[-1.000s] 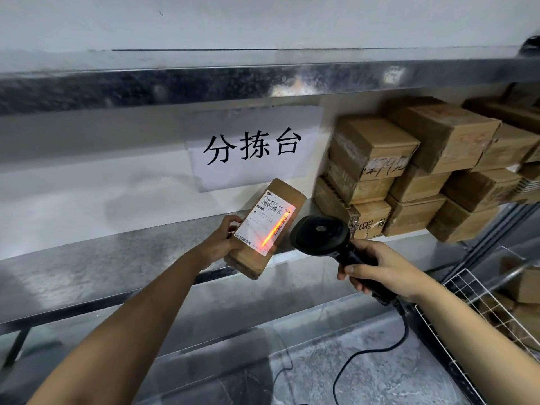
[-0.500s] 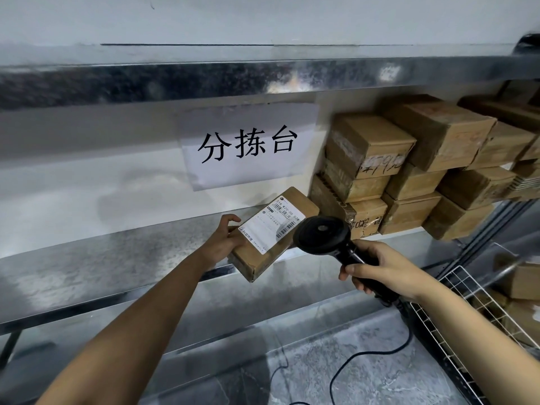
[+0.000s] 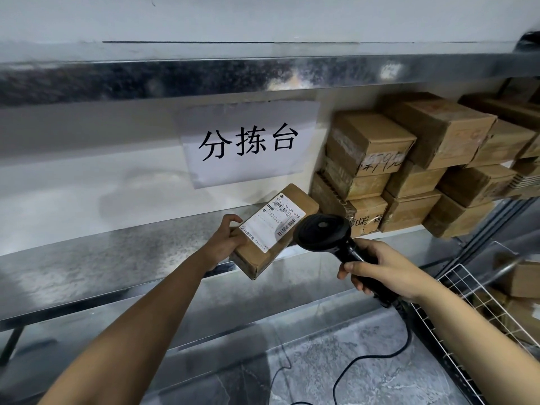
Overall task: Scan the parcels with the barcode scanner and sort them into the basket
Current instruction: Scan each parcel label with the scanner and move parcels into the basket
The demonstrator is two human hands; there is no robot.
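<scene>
One-handed, gripping the small brown cardboard parcel (image 3: pixel 271 232) by its near end in the left hand (image 3: pixel 225 242), over the grey steel shelf (image 3: pixel 87 258) edge; wrapping the right hand (image 3: pixel 382 273) round the black barcode scanner (image 3: pixel 321 232). Judging it light, stiff, slick; favouring the short sides.

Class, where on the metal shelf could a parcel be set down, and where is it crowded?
Free: bare shelf left of the held parcel, below the paper sign. Crowded: the right end, stacked with cardboard boxes.
</scene>
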